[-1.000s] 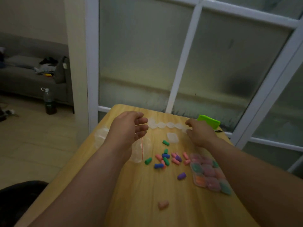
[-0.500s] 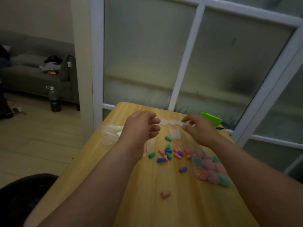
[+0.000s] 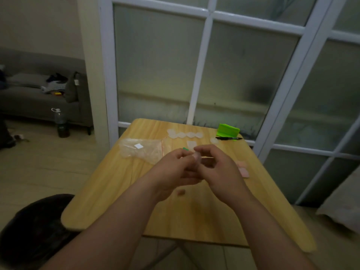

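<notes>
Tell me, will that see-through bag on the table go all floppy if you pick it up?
Probably floppy: the see-through bag lies crumpled and wrinkled on the table, so it would likely sag from the fingers. It looks thin with little inside, so it is probably very light. A push might just slide it or bunch it up.

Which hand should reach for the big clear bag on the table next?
Left, probably. The clear bag lies just beyond the left hand, on its side of the table; the right hand would have to cross over. Both pinch a small clear piece.
</notes>
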Demonstrator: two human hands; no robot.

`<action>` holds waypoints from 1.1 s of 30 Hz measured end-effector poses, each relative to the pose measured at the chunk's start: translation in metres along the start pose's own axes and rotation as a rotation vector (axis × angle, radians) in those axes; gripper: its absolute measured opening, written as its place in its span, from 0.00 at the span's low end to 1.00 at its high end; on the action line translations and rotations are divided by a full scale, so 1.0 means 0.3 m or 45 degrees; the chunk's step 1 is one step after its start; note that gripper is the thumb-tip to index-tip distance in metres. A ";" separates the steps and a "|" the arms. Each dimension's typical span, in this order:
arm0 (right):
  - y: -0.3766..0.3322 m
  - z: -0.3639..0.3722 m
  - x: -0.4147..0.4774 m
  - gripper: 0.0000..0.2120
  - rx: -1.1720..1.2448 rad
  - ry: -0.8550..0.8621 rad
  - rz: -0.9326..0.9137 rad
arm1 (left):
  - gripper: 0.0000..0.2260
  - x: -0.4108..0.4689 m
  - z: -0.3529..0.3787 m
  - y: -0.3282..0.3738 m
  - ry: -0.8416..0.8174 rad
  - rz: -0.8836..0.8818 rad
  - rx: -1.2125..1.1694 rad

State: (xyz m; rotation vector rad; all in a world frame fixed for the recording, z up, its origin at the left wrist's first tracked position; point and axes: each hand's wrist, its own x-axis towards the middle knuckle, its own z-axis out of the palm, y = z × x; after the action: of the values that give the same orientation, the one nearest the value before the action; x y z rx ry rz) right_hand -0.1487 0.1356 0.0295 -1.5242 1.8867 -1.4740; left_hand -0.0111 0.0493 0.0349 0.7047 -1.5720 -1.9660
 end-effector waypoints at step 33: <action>0.046 -0.008 -0.011 0.06 0.510 -0.098 0.477 | 0.10 -0.040 -0.031 -0.026 -0.080 0.052 0.303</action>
State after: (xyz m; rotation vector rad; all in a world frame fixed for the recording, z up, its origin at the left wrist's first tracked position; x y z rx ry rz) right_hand -0.1567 0.1383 0.0178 -0.9717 1.5981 -1.4765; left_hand 0.0033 0.0525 0.0263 0.7025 -1.8644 -1.8052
